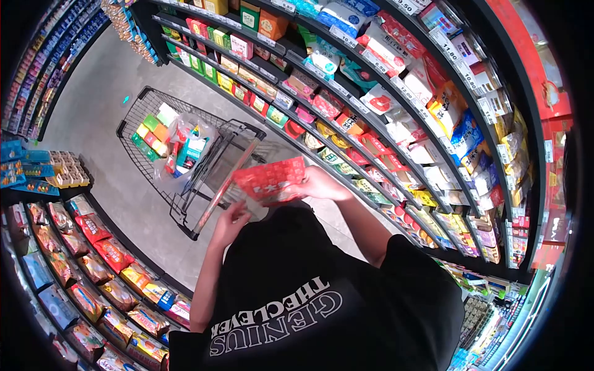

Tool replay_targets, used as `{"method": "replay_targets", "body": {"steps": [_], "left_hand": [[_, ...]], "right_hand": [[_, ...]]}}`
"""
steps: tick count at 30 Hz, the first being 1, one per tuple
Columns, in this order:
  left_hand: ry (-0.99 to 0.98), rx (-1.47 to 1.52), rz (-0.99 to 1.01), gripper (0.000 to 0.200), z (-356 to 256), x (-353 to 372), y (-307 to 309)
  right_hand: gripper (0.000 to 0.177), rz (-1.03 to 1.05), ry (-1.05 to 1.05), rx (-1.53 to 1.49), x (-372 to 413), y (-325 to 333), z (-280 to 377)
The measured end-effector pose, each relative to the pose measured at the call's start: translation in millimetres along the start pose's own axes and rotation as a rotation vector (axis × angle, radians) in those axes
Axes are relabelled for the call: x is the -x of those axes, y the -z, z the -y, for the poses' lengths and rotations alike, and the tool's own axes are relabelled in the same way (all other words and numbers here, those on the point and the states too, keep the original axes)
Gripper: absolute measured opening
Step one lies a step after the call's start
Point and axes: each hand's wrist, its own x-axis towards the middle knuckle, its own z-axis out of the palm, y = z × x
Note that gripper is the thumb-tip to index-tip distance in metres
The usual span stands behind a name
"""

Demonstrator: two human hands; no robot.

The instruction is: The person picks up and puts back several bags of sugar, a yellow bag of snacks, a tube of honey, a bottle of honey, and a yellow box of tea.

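In my right hand [318,184] is a flat red box [272,178] with white lettering, gripped at its right end and tilted in front of my chest. My left hand [230,221] is just below the box's left end, slightly blurred, its fingers loosely bent and apart with nothing visible in them. A pale strip shows under the box; I cannot make out what it is. Beyond the box stands a wire shopping cart [143,162]. In it lie several colourful packs and a clear plastic bag [197,143] with goods inside.
A tall shelf of packaged food [377,148] with price labels curves along the right. Lower shelves with snack bags [111,253] stand at the left. Stacked cartons [68,168] are on the left shelf's end. Grey floor [93,105] runs along the aisle.
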Motion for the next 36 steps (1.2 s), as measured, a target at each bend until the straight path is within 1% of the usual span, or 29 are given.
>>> {"method": "replay_targets", "body": {"steps": [1,2,3,4,5,6,7,8,9,10,11,12,14,15,16,17,18,20,22,23,24,25,27,28,29,30,31,32,36], "left_hand": [[0.054,0.024,0.026,0.041,46,-7,1],[0.184,-0.054,0.045,0.04,71,-8,3],[0.317,-0.13,0.064,0.039,94,-7,6],[0.339,-0.238,0.016,0.039,134,-5,6],[0.361,-0.348,-0.031,0.04,175,-1,7],[0.24,-0.313,0.073,0.047,211,9,12],[0.123,-0.265,0.177,0.054,243,18,16],[0.138,-0.229,0.23,0.055,262,24,17],[0.202,-0.202,0.267,0.056,269,24,17],[0.345,-0.211,0.239,0.057,275,23,17],[0.504,-0.237,0.183,0.058,279,21,16],[0.66,-0.256,0.123,0.059,281,18,15],[0.781,-0.271,0.053,0.06,277,8,11],[0.825,-0.272,0.028,0.061,276,3,10],[0.859,-0.274,0.007,0.062,272,0,7],[0.885,-0.272,-0.013,0.063,277,-4,6],[0.912,-0.271,-0.03,0.064,276,-7,3],[0.96,-0.267,-0.068,0.066,266,-13,-6],[1.015,-0.265,-0.096,0.067,263,-17,-15],[1.048,-0.264,-0.111,0.068,262,-19,-20],[1.071,-0.261,-0.126,0.069,260,-20,-25],[1.083,-0.249,-0.14,0.07,262,-21,-30],[1.045,-0.187,-0.203,0.072,286,-13,-36],[0.999,-0.126,-0.253,0.073,306,-1,-36],[0.95,-0.09,-0.273,0.074,321,4,-37],[0.9,-0.082,-0.284,0.075,326,9,-40],[0.78,-0.15,-0.144,0.073,325,11,-40],[0.787,-0.146,-0.152,0.073,324,12,-43],[0.952,0.019,-0.236,0.067,320,15,-56]], "right_hand": [[0.03,-0.053,0.064,0.12,-1,16,-12],[0.037,-0.145,0.151,0.323,-3,32,-29],[0.039,-0.166,-0.018,0.354,-4,47,-35],[0.042,-0.182,-0.19,0.383,-5,62,-40],[0.042,-0.269,-0.157,0.494,-11,73,-64],[0.042,-0.358,-0.121,0.605,-22,83,-97],[0.043,-0.393,-0.187,0.64,-30,94,-115],[0.044,-0.409,-0.202,0.657,-41,106,-139],[0.041,-0.45,-0.239,0.655,-50,116,-152],[0.039,-0.489,-0.277,0.654,-60,125,-166],[0.043,-0.551,-0.313,0.558,-74,133,-194],[0.045,-0.556,-0.389,0.475,-79,142,-185],[0.045,-0.621,-0.273,0.397,-106,161,-239],[0.045,-0.622,-0.385,0.441,-120,171,-252],[0.045,-0.616,-0.384,0.438,-133,176,-266],[0.047,-0.747,-0.397,0.36,-146,181,-280],[0.049,-0.873,-0.407,0.283,-155,185,-287],[0.046,-0.784,-0.393,0.273,-156,199,-262],[0.039,-0.973,-0.03,-0.068,-172,209,-286],[0.03,-1.033,0.037,-0.079,-180,214,-295],[0.048,-0.972,-0.057,-0.34,-231,233,-419],[0.061,-1.013,-0.265,-0.032,-232,241,-420],[0.084,-1.111,-0.378,0.386,-226,252,-392],[0.093,-1.182,-0.294,0.483,-217,251,-371],[0.087,-0.983,-0.356,0.289,-200,258,-316],[0.082,-0.85,-0.274,0.355,-210,275,-342],[0.073,-0.864,-0.321,0.35,-216,279,-359],[0.064,-0.878,-0.368,0.343,-221,283,-374],[0.059,-1.043,-0.408,0.32,-217,289,-369]]}}
